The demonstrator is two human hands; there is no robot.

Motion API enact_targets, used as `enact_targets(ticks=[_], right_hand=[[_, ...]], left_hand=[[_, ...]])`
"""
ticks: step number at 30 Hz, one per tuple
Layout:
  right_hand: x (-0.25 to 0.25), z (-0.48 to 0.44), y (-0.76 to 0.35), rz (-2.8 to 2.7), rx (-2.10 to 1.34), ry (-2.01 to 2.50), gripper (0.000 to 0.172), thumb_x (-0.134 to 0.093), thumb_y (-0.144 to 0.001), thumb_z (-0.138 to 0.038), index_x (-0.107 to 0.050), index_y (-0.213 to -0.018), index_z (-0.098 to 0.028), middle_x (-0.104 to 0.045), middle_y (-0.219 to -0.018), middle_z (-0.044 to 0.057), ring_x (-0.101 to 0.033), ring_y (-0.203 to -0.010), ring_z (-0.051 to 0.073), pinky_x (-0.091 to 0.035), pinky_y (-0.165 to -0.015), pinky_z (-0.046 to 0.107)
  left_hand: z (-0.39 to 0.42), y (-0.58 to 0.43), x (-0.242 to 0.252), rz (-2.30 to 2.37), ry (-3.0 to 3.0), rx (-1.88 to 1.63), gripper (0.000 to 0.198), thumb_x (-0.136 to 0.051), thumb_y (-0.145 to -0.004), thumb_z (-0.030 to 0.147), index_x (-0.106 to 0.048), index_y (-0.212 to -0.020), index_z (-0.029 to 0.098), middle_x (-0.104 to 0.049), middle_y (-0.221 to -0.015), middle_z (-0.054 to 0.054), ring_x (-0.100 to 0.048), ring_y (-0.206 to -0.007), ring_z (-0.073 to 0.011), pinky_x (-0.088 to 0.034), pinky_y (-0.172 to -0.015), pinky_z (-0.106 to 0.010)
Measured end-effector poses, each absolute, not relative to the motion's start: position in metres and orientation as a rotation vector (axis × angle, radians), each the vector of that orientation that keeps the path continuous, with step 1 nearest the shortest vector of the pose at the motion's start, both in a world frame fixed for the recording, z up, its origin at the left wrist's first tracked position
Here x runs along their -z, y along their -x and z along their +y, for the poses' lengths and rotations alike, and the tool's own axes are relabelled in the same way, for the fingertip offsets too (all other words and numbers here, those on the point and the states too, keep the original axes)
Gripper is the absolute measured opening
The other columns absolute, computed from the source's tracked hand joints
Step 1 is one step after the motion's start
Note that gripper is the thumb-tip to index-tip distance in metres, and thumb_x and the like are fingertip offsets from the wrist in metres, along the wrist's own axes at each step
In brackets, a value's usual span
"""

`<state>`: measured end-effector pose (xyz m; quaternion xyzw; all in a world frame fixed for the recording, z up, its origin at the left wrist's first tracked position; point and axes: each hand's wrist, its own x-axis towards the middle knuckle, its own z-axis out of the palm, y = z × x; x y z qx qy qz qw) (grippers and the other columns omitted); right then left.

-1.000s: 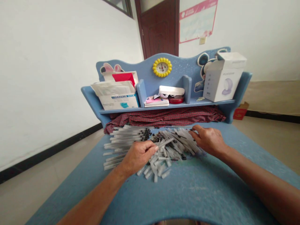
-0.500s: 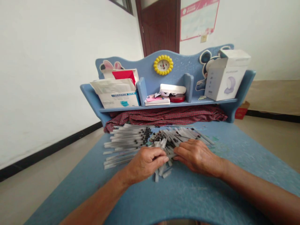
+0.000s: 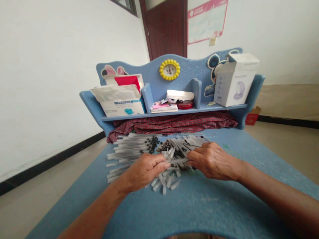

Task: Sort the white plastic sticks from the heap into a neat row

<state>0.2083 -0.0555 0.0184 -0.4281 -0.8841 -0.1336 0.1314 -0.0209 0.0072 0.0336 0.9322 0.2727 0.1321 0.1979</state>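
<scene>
A thin clear tube [image 3: 178,161] lies level just above a blue worktop [image 3: 199,205], held between two hands. Behind it sprawls a loose pile of like tubes [image 3: 185,143] with black tips; to the left, a neater row of tubes [image 3: 132,148]; below, short clear pieces [image 3: 165,182]. Further back, a red checked cloth [image 3: 174,124] lies under a shelf [image 3: 174,113] bearing a white box [image 3: 235,84]. The left hand [image 3: 143,171] pinches the tube's left end, the right hand [image 3: 213,161] its right end, knuckles up.
</scene>
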Motion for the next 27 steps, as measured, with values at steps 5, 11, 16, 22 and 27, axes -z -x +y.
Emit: enact_targets(ticks=[5,11,16,22,27], right_hand=[[-0.035,-0.069,-0.240,-2.599,0.353,1.207,0.030,-0.032,-0.095,-0.028,-0.056,-0.079,-0.019,-0.058,-0.061,0.002,-0.043,-0.050,0.012,-0.023,-0.053,0.030],[-0.026,-0.076,-0.313,-2.088,0.250,1.926,0.038,-0.034,-0.091,-0.043,-0.059,-0.075,-0.021,-0.056,-0.054,0.001,-0.052,-0.048,0.013,-0.028,-0.049,0.026],[-0.015,-0.055,-0.265,-2.157,0.217,2.155,0.037,-0.034,-0.091,-0.038,-0.064,-0.080,-0.019,-0.068,-0.070,0.009,-0.064,-0.065,0.022,-0.035,-0.054,0.028],[-0.007,-0.029,-0.223,-2.082,0.151,2.278,0.035,-0.038,-0.088,-0.031,-0.068,-0.088,-0.013,-0.070,-0.085,0.020,-0.067,-0.081,0.030,-0.045,-0.064,0.034],[0.001,-0.024,-0.220,-2.021,0.163,2.295,0.035,-0.040,-0.087,-0.034,-0.068,-0.089,-0.013,-0.070,-0.085,0.020,-0.067,-0.082,0.031,-0.047,-0.065,0.035]], left_hand=[[0.002,0.042,-0.062,0.674,-2.763,-0.367,0.032,-0.043,-0.088,0.034,-0.051,-0.061,0.017,-0.045,-0.054,0.005,-0.045,-0.052,-0.0076,-0.028,-0.053,-0.020],[0.016,0.066,-0.085,1.267,-2.566,-0.896,0.040,-0.043,-0.086,0.040,-0.047,-0.054,0.016,-0.044,-0.049,0.005,-0.042,-0.050,-0.0074,-0.031,-0.051,-0.017],[0.020,0.021,-0.054,1.182,-2.771,-0.657,0.031,-0.046,-0.085,0.037,-0.058,-0.065,0.016,-0.058,-0.059,0.001,-0.052,-0.059,-0.0129,-0.034,-0.054,-0.020],[0.027,0.004,-0.012,1.222,-2.822,-0.669,0.016,-0.054,-0.082,0.028,-0.065,-0.086,0.017,-0.069,-0.082,-0.004,-0.062,-0.074,-0.0168,-0.042,-0.066,-0.023],[0.030,0.002,-0.001,1.086,-2.708,-0.833,0.021,-0.055,-0.081,0.021,-0.063,-0.099,0.015,-0.066,-0.078,-0.003,-0.061,-0.071,-0.0138,-0.044,-0.063,-0.020]])
